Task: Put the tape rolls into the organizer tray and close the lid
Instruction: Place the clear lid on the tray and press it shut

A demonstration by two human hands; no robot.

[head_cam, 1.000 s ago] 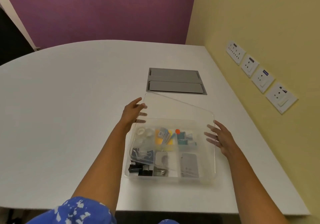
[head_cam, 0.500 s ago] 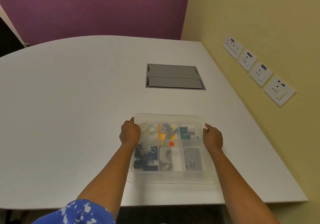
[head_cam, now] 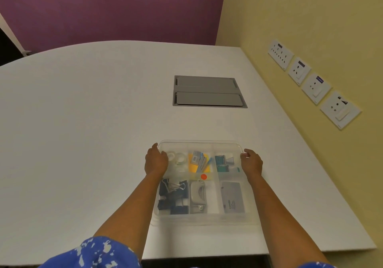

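A clear plastic organizer tray [head_cam: 200, 219] sits on the white table near its front edge, with its transparent lid [head_cam: 200, 143] lying flat on top. Clear tape rolls [head_cam: 179, 158] rest in the far left compartment, seen through the lid. My left hand [head_cam: 155, 161] presses on the lid's far left edge, partly covering the tape compartment. My right hand [head_cam: 251, 162] presses on the far right edge. Other compartments hold binder clips, sticky notes, a small punch and a grey box.
The white table [head_cam: 83, 143] has a grey cable hatch [head_cam: 208, 91] set into it beyond the tray. A yellow wall with several socket plates [head_cam: 315, 85] runs along the right side. The table's front edge lies just below the tray.
The lid was held raised and tilted above the tray; it has come down flat onto the tray, and both hands now rest on its far corners.
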